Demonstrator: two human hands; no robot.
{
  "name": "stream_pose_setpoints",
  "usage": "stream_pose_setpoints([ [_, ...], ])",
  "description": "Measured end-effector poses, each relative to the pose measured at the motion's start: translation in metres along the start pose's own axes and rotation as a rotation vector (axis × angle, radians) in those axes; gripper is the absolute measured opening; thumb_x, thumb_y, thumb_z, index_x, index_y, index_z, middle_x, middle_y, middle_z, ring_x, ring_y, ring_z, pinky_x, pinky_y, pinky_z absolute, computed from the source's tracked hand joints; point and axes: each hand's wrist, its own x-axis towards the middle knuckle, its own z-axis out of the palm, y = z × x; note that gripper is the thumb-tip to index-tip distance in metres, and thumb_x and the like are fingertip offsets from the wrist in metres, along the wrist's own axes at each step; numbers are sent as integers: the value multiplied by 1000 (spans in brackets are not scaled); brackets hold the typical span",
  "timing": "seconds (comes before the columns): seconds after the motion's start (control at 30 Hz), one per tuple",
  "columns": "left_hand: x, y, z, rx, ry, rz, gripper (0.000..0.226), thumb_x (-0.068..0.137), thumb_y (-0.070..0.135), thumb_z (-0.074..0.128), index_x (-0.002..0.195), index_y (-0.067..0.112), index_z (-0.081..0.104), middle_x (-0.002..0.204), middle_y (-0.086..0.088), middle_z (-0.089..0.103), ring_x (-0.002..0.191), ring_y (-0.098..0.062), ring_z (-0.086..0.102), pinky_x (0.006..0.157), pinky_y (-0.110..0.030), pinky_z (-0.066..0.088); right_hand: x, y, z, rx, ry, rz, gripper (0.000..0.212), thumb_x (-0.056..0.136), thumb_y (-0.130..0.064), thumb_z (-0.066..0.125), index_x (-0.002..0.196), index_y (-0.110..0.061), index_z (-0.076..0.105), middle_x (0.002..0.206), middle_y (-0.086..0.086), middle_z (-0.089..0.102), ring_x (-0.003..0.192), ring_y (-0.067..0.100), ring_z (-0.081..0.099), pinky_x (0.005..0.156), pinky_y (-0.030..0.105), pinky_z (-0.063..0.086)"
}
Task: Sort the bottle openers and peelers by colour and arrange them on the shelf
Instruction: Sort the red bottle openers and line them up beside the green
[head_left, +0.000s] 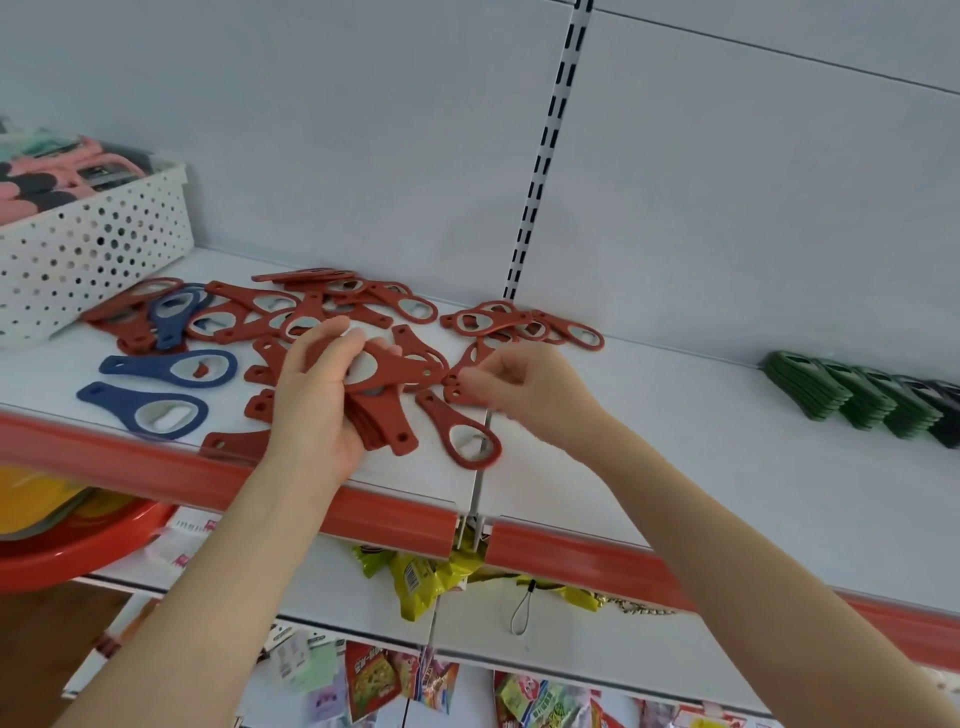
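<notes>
The stack of red openers sits in the left hand, fingers curled round it, above the shelf. The right hand pinches a loose red opener; gathering reds, I'd say. Next, square it onto the stack.

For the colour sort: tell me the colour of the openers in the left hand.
Red; the head view shows the openers in the left hand.

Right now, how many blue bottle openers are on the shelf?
3 blue bottle openers: one atop the red openers by the white basket; two nearer the front edge. Others may be hidden under the red pile.
</notes>
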Motion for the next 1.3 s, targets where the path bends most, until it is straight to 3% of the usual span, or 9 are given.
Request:
stream_pose_setpoints([
  [0.1,2,5,-5,5,5,-2,13,90,7,53,87,19,55,75,-7,63,65,-15,66,58,-28,55,-4,1,12,-414,-239,2,41,80,-45,66,103,-10,61,99,2,61,90,19,57,83,37,49],
  [0.23,2,8,-9,-23,-20,-105,9,91,12,52,97,19,53,84,-11,64,78,-18,67,58,-30,56,-3,-4,10,-491,-258,11,49,81,-39,66,113,-4,55,109,8,58,97,24,54,85,39,47],
  [0.4,3,10,-15,87,-28,-48,16,92,7,49,103,17,54,76,-11,71,72,-20,70,55,-30,56,1,3,-2,-314,-230,72,32,82,-29,67,102,-4,64,89,1,54,80,14,49,72,27,41],
  [0.5,0,11,-12,88,-38,-55,15,90,21,58,105,18,56,74,-7,70,65,-15,70,59,-30,58,1,6,-11,-87,-203,111,7,84,-18,65,81,-12,68,76,-5,58,67,9,51,68,22,44],
  [0.63,-3,10,-6,68,-49,-122,27,85,39,61,100,17,58,67,-5,64,58,-13,65,69,-35,58,0,1,-20,187,-88,143,10,85,-11,63,76,-15,62,76,-1,61,66,10,55,66,20,48],
  [0.83,-9,3,4,112,-128,-264,44,82,53,58,97,12,60,75,-8,68,68,-19,66,67,-35,57,6,-19,-18,779,37,191,40,84,9,55,120,-8,47,93,22,64,75,28,64,77,39,58],
  [0.93,-12,-4,9,155,-203,-270,50,85,51,54,110,8,60,90,-12,70,72,-20,68,70,-35,58,5,-28,-9,833,73,169,47,84,10,54,118,-20,43,76,12,60,69,25,64,81,43,57],
  [1.1,-15,-10,15,71,-222,-273,41,90,45,48,105,10,62,89,-10,66,77,-19,66,70,-34,57,4,-33,-2,874,220,152,22,87,-1,59,104,-9,48,88,16,65,68,23,67,64,30,59],
  [1.3,-10,-12,16,-10,-219,-271,53,91,46,48,124,5,54,104,-14,57,81,-19,64,70,-33,57,-3,-19,5,602,253,-51,17,87,-4,60,84,-17,49,80,18,66,72,26,63,70,39,54],
])
